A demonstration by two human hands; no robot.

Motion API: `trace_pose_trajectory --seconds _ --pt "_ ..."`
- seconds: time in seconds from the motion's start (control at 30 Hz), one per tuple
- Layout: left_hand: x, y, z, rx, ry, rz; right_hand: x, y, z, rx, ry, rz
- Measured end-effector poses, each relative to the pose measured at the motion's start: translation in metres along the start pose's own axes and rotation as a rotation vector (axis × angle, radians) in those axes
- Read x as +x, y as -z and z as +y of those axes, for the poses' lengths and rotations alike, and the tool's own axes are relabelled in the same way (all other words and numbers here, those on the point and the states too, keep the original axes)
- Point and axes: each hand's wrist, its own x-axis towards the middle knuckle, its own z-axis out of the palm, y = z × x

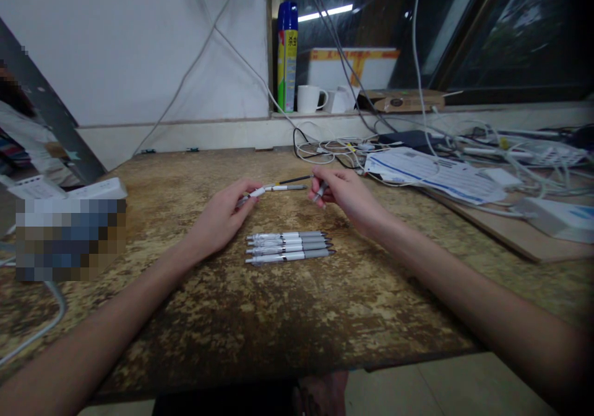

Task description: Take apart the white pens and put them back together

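Several white and grey pens (290,247) lie side by side on the worn wooden table (297,317). Above them, my left hand (232,208) pinches a white pen barrel (257,193). From its front end a thin dark refill (296,180) extends to the fingertips of my right hand (334,187). A grey pen part (320,191) is also held in my right hand, against the curled fingers. Just beneath the refill, another white and grey pen (290,187) lies on the table, between my hands.
Tangled white cables (329,150) and printed papers (431,173) occupy the back right, beside a white power strip (557,218). A mug (310,98) and spray can (288,60) stand on the sill. White boxes (99,189) and a blurred area are at left.
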Motion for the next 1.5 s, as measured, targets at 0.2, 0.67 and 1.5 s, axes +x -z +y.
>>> trace_pose_trajectory --seconds 0.2,0.67,1.5 --pt "-0.0002 -0.0010 0.0002 -0.005 -0.016 0.001 -0.0007 -0.0028 -0.0021 -0.018 -0.015 -0.083" --pt "-0.0002 0.0003 -0.0004 0.025 -0.036 0.015 0.0033 0.0001 0.0047 -0.153 0.097 -0.149" --pt "-0.0003 0.0015 0.0022 0.019 -0.023 -0.016 0.0036 0.0023 0.0011 -0.219 0.096 -0.107"
